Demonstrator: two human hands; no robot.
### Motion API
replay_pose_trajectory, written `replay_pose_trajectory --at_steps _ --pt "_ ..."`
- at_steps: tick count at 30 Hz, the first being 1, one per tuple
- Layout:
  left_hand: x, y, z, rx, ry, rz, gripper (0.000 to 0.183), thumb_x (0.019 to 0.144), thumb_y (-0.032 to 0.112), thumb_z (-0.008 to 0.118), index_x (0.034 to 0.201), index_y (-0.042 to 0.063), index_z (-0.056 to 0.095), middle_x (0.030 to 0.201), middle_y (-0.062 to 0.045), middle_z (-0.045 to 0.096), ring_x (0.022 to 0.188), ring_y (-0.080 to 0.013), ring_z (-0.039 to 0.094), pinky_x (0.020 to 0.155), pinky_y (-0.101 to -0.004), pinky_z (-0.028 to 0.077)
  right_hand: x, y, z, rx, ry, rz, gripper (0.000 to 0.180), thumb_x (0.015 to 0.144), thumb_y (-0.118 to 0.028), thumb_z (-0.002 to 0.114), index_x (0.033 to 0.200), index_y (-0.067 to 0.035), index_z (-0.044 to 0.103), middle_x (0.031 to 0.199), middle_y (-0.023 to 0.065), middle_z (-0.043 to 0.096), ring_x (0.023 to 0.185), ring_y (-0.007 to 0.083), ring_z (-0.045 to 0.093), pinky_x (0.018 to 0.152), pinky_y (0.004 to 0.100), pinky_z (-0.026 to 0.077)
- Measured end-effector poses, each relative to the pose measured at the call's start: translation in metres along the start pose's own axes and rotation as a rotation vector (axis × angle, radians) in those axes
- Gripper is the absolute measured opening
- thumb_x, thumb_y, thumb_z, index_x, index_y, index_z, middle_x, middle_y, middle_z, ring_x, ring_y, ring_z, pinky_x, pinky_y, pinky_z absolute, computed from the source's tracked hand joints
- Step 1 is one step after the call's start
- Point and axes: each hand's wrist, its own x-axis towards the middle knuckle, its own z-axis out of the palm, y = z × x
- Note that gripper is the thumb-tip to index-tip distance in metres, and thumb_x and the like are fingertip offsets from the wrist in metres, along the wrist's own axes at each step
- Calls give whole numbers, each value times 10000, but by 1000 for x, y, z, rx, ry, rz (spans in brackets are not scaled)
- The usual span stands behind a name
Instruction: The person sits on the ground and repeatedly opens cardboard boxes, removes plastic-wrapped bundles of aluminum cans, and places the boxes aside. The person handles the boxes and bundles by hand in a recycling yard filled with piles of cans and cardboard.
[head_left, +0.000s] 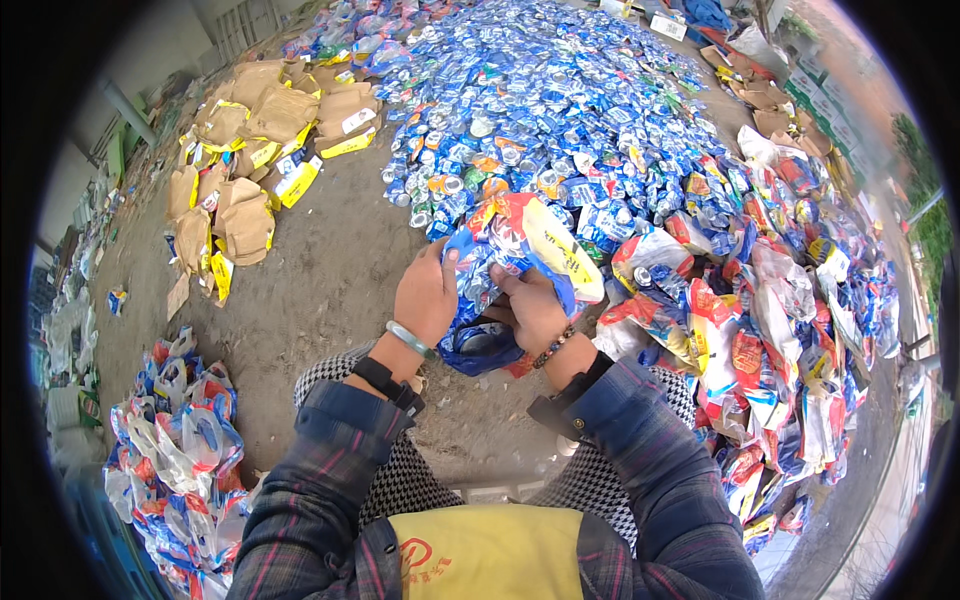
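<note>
Between my two hands, above the ground in front of my knees, is a printed plastic bag (553, 241) in blue, red, white and yellow. Its mouth faces me, and crushed blue and silver cans seem to show inside. My left hand (427, 289) grips the blue edge on the left, thumb uppermost. My right hand (534, 304) pinches the near right side, its fingers partly hidden by the folds. Just beyond the bag spreads a wide heap of crushed aluminium drink cans (555, 97), mostly blue.
Filled printed plastic bags (720, 337) are heaped at my right. Crumpled plastic bags (180, 450) lie at lower left. Flattened brown cardboard boxes (247, 217) with yellow edges rest on the dirt floor (337, 240) at upper left. Green and white cartons (825, 105) are stacked far right.
</note>
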Motion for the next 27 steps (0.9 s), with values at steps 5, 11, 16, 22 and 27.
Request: replay_pose_trajectory --at_steps 5,11,16,22,27 --pt "10 -14 -6 114 98 -105 367 1070 290 468 1133 -24 649 884 -266 703 837 -471 671 756 -538 531 1 1 -7 -35 90 -93 215 975 -175 714 1147 -67 642 961 86 724 752 243 730 628 387 645" --pt "14 -24 2 16 68 -285 403 1065 325 489 1021 -41 652 881 -312 679 850 -499 653 746 -546 508 8 13 -25 3 103 -224 370 952 -114 731 1281 -86 565 1099 86 686 866 234 729 653 383 651" --pt "23 -23 -2 -426 28 -517 446 1058 365 548 954 -57 647 802 -185 687 773 -352 679 737 -456 522 0 8 -32 -1522 359 -819 431 1017 -321 651 1330 -29 610 1231 90 685 1149 255 646 1014 401 496" --pt "1 1 8 -752 -156 -15 594 917 351 773 1243 -48 476 1109 -199 633 994 -298 654 827 -400 532 -8 -12 -28 -113 140 -332 392 994 -288 700 1277 -32 612 1143 89 695 964 195 690 794 341 583" --pt "-15 8 18 -227 -77 -46 600 857 291 810 1243 -54 508 1080 -255 665 1002 -410 663 879 -453 525 -5 -14 -13 -187 150 -221 447 1006 -398 667 1241 -20 634 1102 77 695 896 219 673 769 384 549"
